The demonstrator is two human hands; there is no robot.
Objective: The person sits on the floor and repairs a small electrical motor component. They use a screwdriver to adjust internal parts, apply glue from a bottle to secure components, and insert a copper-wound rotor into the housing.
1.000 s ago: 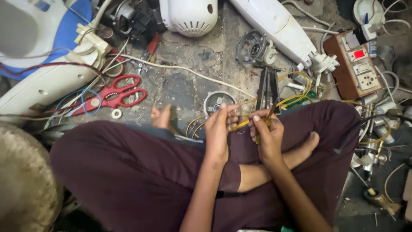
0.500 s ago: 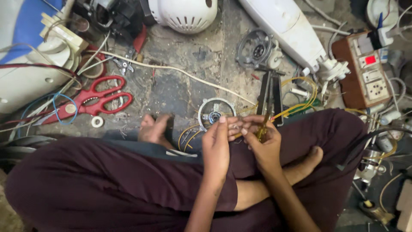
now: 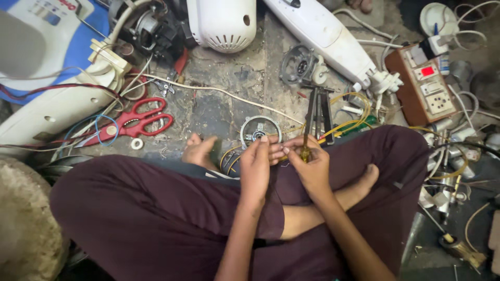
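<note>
I sit cross-legged on a grimy floor in dark maroon trousers. My left hand (image 3: 258,161) rests on a small round motor part with copper windings and a metal end ring (image 3: 249,131), gripping it against my knee. My right hand (image 3: 311,164) pinches a thin yellow-handled tool (image 3: 304,153) and yellow wires (image 3: 348,124) beside that part. The two hands touch each other at the fingertips. What the fingers pinch between them is hidden.
Red-handled scissors (image 3: 136,120) lie at the left by a white washer (image 3: 137,143). Dark pliers (image 3: 319,109) lie ahead. White fan blades (image 3: 333,36), a white fan motor housing (image 3: 223,22), a brown switchboard (image 3: 424,86) and loose cables crowd the floor.
The view has tilted down and nearer. My hands have stayed together over the motor part, shifting only slightly; my right hand's grip on the yellow tool is the same.
</note>
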